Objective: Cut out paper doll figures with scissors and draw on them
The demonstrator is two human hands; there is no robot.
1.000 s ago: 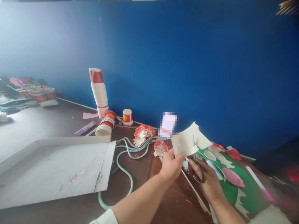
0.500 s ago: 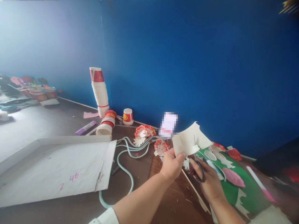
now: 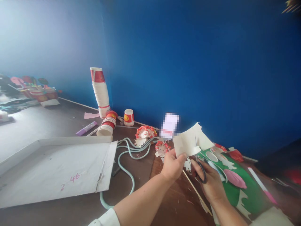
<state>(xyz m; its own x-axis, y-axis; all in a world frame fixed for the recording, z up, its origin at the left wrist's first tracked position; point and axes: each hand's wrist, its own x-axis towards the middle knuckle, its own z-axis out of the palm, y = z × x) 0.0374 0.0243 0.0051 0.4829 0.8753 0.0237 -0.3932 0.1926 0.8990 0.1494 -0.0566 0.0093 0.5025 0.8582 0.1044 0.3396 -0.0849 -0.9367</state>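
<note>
A curved cream sheet of paper is pinched at its lower left edge by my left hand. My right hand grips dark-handled scissors; one thin blade shows against the sheet, near its lower edge. Below my hands a thin wooden stick lies slanting over the brown table. White cut scraps are visible between my hands. Right of them, a green sheet bears cut paper pieces and a pink oval piece.
A white box lid lies at the left. Behind it rise stacked paper cups, with one upturned cup nearby. Pale blue cable winds across the table beside red-and-white paper crafts. A pink-and-white marker lies at the right.
</note>
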